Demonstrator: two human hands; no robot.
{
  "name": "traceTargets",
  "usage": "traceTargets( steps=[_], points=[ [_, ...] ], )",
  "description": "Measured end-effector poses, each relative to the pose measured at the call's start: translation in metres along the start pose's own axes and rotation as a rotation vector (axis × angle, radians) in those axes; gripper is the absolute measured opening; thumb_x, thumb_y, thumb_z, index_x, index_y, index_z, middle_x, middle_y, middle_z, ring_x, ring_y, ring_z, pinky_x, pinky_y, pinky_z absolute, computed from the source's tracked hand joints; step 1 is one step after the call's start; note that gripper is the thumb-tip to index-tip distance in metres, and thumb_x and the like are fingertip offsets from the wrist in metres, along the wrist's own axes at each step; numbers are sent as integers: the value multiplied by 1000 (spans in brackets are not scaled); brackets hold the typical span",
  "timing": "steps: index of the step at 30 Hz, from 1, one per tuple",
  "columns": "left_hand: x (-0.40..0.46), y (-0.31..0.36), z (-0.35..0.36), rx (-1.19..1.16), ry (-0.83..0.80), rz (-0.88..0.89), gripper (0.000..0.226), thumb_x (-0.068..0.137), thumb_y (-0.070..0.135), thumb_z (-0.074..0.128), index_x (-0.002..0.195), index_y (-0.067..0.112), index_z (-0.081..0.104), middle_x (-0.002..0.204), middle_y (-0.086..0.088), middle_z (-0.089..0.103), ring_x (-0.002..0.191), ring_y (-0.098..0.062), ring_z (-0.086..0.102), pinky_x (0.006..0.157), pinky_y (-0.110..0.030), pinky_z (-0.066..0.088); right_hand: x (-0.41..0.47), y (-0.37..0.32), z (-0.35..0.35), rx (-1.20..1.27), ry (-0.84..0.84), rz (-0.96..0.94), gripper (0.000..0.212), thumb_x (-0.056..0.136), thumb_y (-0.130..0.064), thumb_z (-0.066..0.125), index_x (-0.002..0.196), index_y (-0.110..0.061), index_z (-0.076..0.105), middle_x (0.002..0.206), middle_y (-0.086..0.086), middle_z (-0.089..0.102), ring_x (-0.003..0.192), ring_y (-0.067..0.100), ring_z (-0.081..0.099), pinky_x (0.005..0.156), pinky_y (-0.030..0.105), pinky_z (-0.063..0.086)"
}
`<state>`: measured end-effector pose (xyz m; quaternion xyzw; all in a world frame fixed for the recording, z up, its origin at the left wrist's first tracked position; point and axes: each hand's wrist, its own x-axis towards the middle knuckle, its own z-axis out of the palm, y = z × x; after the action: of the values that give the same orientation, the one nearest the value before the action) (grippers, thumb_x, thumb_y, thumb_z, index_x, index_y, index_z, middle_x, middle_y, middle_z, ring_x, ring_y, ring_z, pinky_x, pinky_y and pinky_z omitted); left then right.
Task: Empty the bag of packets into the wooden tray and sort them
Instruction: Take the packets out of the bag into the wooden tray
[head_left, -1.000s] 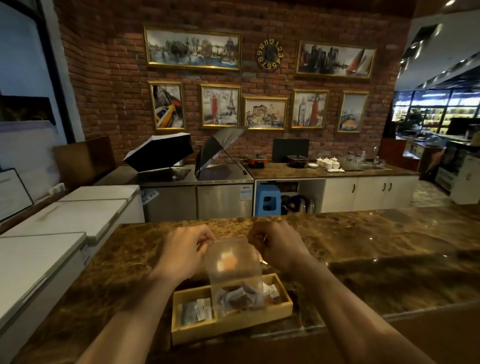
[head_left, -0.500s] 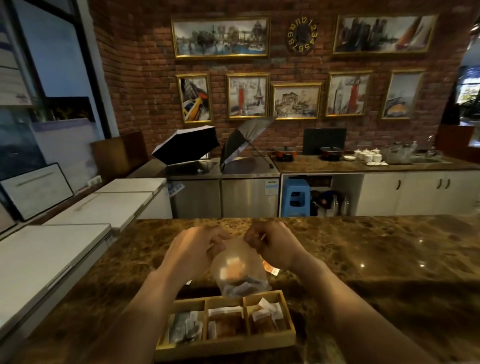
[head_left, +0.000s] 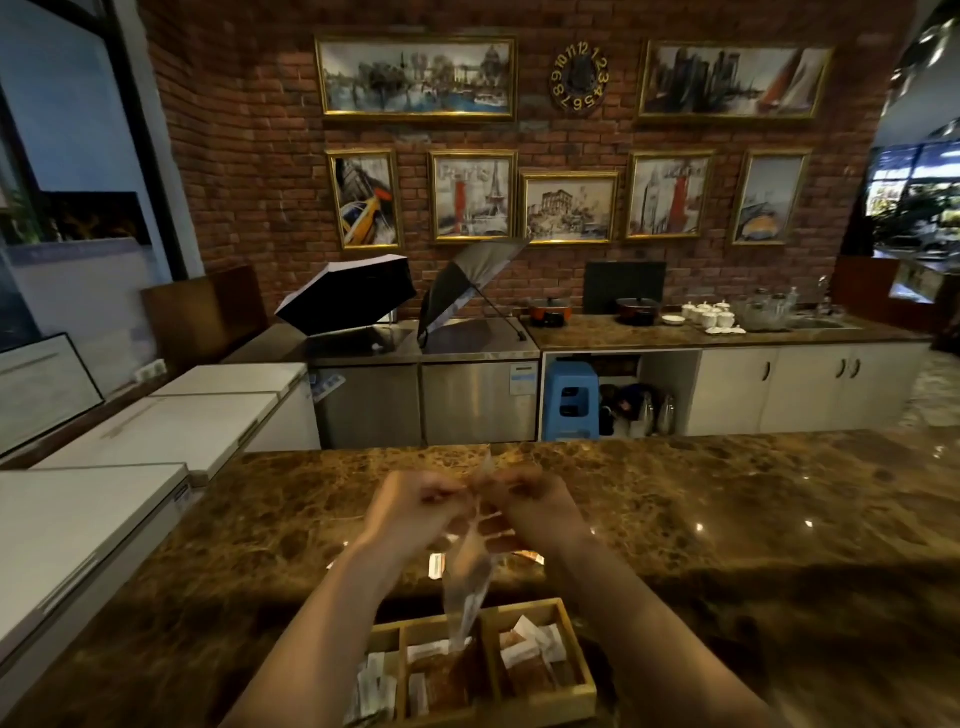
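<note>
Above the counter (head_left: 727, 519), at the middle of the view, both hands are clenched on the top of a clear plastic bag (head_left: 467, 582). The left hand (head_left: 410, 514) and the right hand (head_left: 540, 512) sit knuckle to knuckle, fingers pinched on the bag's upper edge, a small flap of plastic sticking up between them. From that grip the bag hangs straight down, its long axis close to upright and narrowing to a twisted lower end. That end dangles over the middle compartment of the wooden tray (head_left: 582, 691), which lies directly below and nearer the person than the hands. Neither hand is closer to the tray; they are level with each other. One pale packet (head_left: 470, 608) shows inside the bag's lower part; whether more remain I cannot tell. The tray's three compartments already hold pale and brown packets. The coming move likely depends on keeping the bag's lower end over the tray, so whatever drops lands inside its walls.
</note>
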<state>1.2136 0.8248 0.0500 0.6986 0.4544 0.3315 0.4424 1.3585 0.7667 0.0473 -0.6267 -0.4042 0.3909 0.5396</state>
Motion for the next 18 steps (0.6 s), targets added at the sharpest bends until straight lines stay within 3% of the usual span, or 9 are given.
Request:
traceTargets(
  steps=[3, 7, 11, 14, 18],
  points=[
    [0, -3, 4, -93, 13, -47, 14, 86, 2, 73, 84, 14, 79, 77, -5, 77, 69, -15, 75, 61, -25, 59, -4, -5, 5, 59, -65, 51, 18, 92, -26, 72, 88, -9, 76, 81, 5, 77, 64, 14, 74, 63, 34, 61],
    [2, -3, 6, -187, 27, -114, 14, 85, -2, 73, 91, 11, 77, 82, -5, 76, 69, -12, 74, 61, -25, 58, 4, -5, 6, 182, -20, 174, 17, 89, -17, 76, 98, -2, 76, 92, 14, 80, 73, 23, 78, 64, 35, 60],
    [7, -3, 5, -217, 1, -139, 12, 84, 0, 75, 90, 11, 77, 90, -9, 78, 84, -23, 77, 74, -37, 64, 13, -11, 5, 152, -25, 228, 16, 88, -11, 75, 100, 0, 75, 76, 8, 77, 60, 17, 74, 63, 34, 61],
    [8, -6, 4, -249, -31, -157, 11, 84, 4, 76, 88, 14, 78, 86, -9, 80, 84, -26, 77, 80, -46, 64, 15, -12, 3, 159, -33, 236, 16, 88, -10, 74, 100, 0, 76, 75, 7, 76, 65, 18, 74, 63, 33, 61],
    [9, -11, -2, -279, -84, -209, 12, 89, 7, 71, 96, 14, 78, 86, -8, 80, 83, -24, 78, 70, -37, 62, 14, -12, 3, 157, -35, 245, 13, 89, -8, 72, 98, 0, 76, 86, 14, 78, 68, 22, 75, 63, 34, 62]
  ],
)
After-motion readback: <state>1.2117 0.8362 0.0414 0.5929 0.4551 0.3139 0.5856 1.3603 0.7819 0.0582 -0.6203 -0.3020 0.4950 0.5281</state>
